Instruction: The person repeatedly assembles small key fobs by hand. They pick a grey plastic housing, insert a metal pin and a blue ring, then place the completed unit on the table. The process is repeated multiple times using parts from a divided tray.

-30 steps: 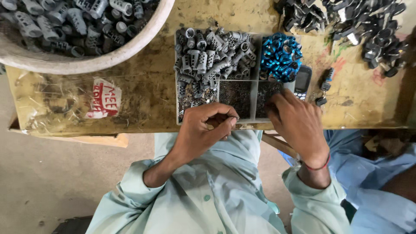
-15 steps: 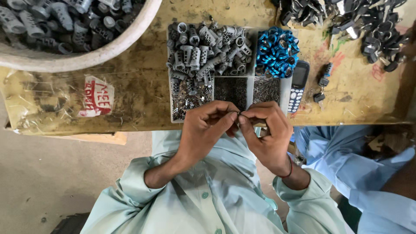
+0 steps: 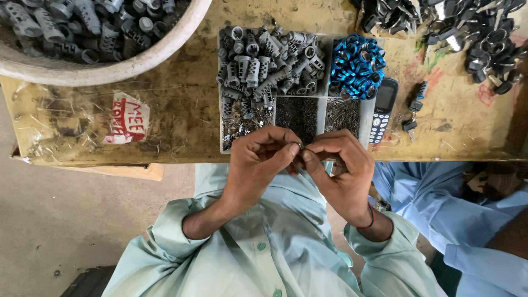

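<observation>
Head view: both hands are meeting at the centre of the frame, just below the near edge of the worktop [image 3: 181, 132]. The left hand [image 3: 256, 165] and the right hand [image 3: 341, 170] are each pinching with thumb and forefinger, their grips closed on a tiny metal part [image 3: 300, 146] between the fingertips; it is too small to tell what it is, possibly a small pin or spring.

Directly above the hands a white divided tray [image 3: 221, 110] is sitting on the worktop. Its large upper compartment is holding grey metal cylinders [image 3: 264, 60], the upper right one blue rings [image 3: 356, 66], and the lower compartments are holding fine dark metal bits [image 3: 300, 113].

At the upper left a large pale bowl [image 3: 137, 60] is holding more grey cylinders. A dark keypad phone [image 3: 380, 110] is lying just right of the tray, touching it.
</observation>
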